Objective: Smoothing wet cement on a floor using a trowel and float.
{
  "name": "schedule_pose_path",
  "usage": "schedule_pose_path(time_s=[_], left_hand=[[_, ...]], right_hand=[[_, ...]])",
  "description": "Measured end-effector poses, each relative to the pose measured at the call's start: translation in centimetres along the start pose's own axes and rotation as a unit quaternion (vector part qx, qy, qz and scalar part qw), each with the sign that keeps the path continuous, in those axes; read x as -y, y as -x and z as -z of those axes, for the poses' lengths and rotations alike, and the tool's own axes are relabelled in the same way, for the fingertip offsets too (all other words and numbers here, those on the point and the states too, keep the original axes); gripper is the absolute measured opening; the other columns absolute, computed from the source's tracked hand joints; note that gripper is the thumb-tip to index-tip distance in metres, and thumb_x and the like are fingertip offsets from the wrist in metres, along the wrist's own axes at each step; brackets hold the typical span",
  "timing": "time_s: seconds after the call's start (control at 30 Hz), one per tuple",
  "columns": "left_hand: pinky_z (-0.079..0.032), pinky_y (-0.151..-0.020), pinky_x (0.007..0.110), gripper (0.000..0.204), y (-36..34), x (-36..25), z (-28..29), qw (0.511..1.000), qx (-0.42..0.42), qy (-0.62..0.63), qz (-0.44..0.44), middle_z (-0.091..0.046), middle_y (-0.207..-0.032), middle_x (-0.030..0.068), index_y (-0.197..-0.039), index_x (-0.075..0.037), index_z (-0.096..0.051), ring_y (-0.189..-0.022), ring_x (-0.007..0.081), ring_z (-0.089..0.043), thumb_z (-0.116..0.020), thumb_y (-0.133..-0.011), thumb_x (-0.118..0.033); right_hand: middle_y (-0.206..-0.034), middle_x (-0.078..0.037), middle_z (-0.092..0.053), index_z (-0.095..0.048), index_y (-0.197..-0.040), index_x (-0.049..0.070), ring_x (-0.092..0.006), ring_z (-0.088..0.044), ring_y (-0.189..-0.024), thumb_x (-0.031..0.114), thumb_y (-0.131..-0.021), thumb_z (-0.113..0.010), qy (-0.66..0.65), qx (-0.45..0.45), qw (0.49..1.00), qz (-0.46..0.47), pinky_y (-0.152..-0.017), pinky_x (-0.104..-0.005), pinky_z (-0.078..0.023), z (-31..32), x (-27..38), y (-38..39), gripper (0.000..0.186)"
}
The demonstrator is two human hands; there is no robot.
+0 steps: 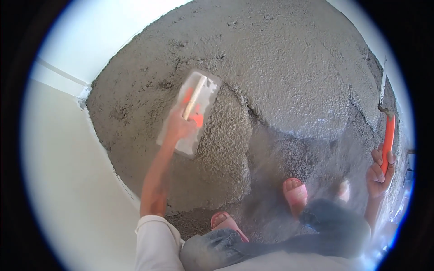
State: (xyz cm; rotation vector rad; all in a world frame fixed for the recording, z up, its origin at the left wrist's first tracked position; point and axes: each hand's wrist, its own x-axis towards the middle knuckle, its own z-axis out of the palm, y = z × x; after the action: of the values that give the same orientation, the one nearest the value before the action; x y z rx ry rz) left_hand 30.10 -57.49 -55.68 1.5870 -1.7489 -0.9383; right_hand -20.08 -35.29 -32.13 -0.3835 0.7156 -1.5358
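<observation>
Float (209,94) and trowel (389,133), in hand

Float: flat over grey mortar (294,58), left of centre; left hand (180,125) closed round its pale handle (195,95), fingertips hidden
Trowel: far right, well apart from float, blade seen edge-on; right hand (380,173) holding the orange grip (388,147), fingers curled round it
Sandals (296,193): pink, worn, lower centre
Wall (68,117): pale, left, bordering mortar

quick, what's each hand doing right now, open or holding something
Left hand: closed, holding the flat rectangular float by its handle.
Right hand: closed, holding the trowel by its orange handle.
</observation>
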Motion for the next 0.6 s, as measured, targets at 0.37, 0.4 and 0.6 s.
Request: schedule_pose_path(time_s=[0.37,0.4,0.6], left_hand=[[-0.051,-0.058,0.030,0.044,-1.0,-2.1,-9.2,0.991,0.041,0.122,-0.030,-0.067,-0.080,0.0064,-0.107,-0.005,-0.062,-0.063,0.0115,-0.062,-0.064,-0.064,-0.012],[-0.051,-0.057,0.030,0.045,-2.3,-2.6,-9.7,0.991,0.054,0.126,0.000,-0.066,-0.080,0.0066,-0.108,-0.005,-0.062,-0.062,0.0115,-0.062,-0.064,-0.064,-0.011],[-0.052,-0.065,0.033,0.048,-8.8,-4.2,-8.9,0.988,0.058,0.093,0.113,-0.066,-0.093,0.0089,-0.116,-0.007,-0.058,-0.082,0.0183,-0.064,-0.062,-0.068,-0.007]], right_hand=[[-0.075,-0.005,-0.039,-0.032,-0.109,0.004,-0.0056,-0.037,-0.037,0.021,-0.096,-0.040,-0.024,-0.043,0.998,-0.025,-0.033,-0.0201,-0.027,-0.4,-0.7,-1.9,0.022],[-0.075,-0.005,-0.039,-0.032,-0.109,0.004,-0.0058,-0.037,-0.037,0.021,-0.096,-0.039,-0.032,-0.036,0.999,-0.024,-0.033,-0.0202,-0.027,-0.8,-0.9,-2.2,0.022],[-0.075,-0.005,-0.036,-0.032,-0.112,0.004,-0.0075,-0.037,-0.038,0.023,-0.097,-0.038,-0.039,-0.031,0.998,-0.048,-0.035,-0.0229,-0.028,-0.8,-2.2,-3.9,0.025]])
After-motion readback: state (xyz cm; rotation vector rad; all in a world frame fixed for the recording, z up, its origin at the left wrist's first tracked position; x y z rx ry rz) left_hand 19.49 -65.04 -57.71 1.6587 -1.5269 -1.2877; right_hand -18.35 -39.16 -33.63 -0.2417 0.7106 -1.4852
